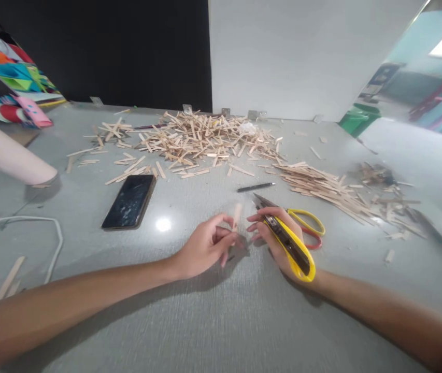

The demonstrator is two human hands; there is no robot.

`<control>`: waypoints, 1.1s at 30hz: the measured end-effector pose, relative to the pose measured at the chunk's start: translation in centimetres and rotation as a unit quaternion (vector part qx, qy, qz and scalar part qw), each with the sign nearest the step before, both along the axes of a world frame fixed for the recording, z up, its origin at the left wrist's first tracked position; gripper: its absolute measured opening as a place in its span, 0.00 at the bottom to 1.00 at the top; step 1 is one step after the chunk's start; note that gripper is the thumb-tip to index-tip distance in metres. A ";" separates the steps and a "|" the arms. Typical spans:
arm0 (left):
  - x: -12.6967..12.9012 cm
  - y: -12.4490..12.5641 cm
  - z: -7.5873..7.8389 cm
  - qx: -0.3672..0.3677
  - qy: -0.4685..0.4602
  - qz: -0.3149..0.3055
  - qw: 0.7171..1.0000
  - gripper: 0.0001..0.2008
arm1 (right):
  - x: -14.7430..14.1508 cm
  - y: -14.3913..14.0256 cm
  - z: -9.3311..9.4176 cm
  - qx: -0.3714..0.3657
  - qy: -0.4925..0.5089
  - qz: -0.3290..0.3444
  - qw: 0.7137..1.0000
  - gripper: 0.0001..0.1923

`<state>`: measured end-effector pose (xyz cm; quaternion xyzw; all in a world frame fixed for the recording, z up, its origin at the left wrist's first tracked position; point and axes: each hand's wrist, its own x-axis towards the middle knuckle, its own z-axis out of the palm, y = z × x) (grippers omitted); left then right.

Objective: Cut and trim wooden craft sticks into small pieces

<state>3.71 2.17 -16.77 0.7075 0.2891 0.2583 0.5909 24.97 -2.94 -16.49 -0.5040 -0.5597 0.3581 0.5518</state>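
Observation:
Between the thumb and fingers of my left hand (207,246) is a short wooden stick (237,215), held upright and slightly blurred. My right hand (279,233) is closed around a yellow and black utility knife (290,247), its body lying across the palm and its front end pointing up-left. The fingertips of both hands are close together but apart. Just beyond my right hand lie scissors (312,228) with yellow and red handles, partly hidden by the hand. A black pen (255,187) rests on the grey table beyond them.
A large heap of wooden sticks (205,137) lies at the back, with a tidier pile (322,186) to the right. A phone (129,201) lies left of centre. A white cable (59,235), a pale tube (11,147) and a metal blade (434,233) are at the sides.

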 end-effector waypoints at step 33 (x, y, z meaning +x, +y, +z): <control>-0.3 -0.3 0.1 -0.041 -0.079 0.032 0.995 0.15 | 0.5 -0.5 1.9 -0.039 -0.114 0.224 0.967 0.12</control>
